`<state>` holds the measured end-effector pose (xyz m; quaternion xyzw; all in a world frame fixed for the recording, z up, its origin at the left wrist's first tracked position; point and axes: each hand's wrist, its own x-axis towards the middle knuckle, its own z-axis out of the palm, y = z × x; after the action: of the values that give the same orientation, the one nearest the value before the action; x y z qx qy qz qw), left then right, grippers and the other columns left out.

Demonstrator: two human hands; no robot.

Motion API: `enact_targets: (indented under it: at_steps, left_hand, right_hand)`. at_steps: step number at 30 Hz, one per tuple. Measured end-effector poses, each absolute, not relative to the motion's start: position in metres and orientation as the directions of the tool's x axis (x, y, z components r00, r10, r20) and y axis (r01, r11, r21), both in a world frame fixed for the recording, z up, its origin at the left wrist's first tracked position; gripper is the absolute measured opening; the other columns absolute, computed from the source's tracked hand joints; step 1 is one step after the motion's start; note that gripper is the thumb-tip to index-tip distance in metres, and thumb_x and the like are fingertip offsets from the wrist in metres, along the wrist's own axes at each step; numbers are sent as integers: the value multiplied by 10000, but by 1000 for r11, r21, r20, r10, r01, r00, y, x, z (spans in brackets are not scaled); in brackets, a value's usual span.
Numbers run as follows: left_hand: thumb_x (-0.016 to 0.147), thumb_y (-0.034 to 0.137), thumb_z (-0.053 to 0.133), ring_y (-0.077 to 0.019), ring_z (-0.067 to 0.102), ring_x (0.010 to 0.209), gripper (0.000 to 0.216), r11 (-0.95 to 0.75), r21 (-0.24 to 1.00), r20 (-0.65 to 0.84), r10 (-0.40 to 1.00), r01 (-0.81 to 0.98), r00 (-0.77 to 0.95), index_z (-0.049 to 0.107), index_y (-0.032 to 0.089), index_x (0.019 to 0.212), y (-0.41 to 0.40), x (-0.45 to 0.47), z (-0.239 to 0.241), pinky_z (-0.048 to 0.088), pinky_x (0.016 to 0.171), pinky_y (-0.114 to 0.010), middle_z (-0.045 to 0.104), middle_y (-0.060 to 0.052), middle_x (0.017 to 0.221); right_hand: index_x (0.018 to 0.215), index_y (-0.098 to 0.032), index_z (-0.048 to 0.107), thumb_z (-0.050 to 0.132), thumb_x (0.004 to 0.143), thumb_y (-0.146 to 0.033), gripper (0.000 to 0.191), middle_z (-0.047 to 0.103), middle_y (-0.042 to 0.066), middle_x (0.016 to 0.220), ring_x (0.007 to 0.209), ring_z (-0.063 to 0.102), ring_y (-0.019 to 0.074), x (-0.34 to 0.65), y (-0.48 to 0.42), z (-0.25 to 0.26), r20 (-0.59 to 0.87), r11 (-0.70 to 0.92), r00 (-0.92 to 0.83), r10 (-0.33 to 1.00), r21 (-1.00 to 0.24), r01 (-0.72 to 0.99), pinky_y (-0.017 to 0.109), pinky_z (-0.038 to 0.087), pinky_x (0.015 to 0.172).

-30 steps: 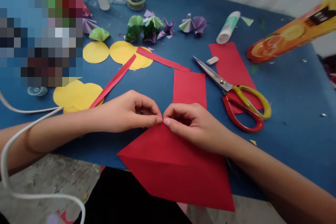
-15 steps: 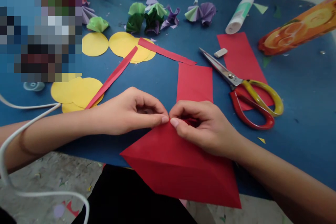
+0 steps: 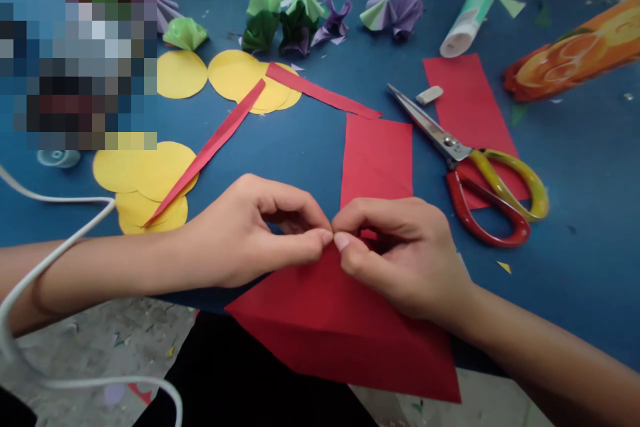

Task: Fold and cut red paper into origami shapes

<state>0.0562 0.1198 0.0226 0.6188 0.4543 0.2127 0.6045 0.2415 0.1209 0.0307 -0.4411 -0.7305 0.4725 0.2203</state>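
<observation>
Both hands meet at the top corner of a large sheet of red paper [image 3: 360, 347], which bears a crease across its width and hangs over the table edge. My left hand [image 3: 270, 230] pinches that corner between thumb and forefinger. Right beside it, my right hand [image 3: 405, 253] pinches the same spot, fingertips touching the left ones. Beyond the hands lies a smaller red paper piece [image 3: 377, 157]. Scissors [image 3: 450, 141] with one red and one yellow handle rest to the right, partly over another red paper rectangle [image 3: 457, 90].
Yellow paper circles [image 3: 183, 73] and two narrow red strips [image 3: 215, 140] lie to the left. Folded green and purple paper pieces [image 3: 263, 20] line the back. A glue stick [image 3: 470, 17], an eraser [image 3: 429, 95] and an orange packet [image 3: 575, 57] are at right. A white cable [image 3: 60, 247] crosses my left forearm.
The view has shifted slightly, so most table items sit a little further right and higher. Both hands keep pinching the red paper's corner, with little other movement.
</observation>
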Motion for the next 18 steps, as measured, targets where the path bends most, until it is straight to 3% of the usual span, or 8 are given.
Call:
enact_targets:
  at_steps: [12,18]
  left_hand:
    - [759,352,568,-145,594,651,196,160,943,-283,849,293,446,689,209,702,115,58,25,484,574,-221,663,12,660]
    - [760,394,581,-139,604,668,212,257,944,-323,843,207,429,684,208,748,115,60,27,482,574,-215,668,14,696]
  right_hand:
    - [640,-235,532,497,774,-214,140,522,-20,500,419,420,110,240,117,34,-34,222,-484,875,-859,461,270,313,390]
    - [664,-233,531,522,820,-234,157,531,-18,530,417,407,100,242,118,37,-26,211,-469,883,-870,445,266,310,389]
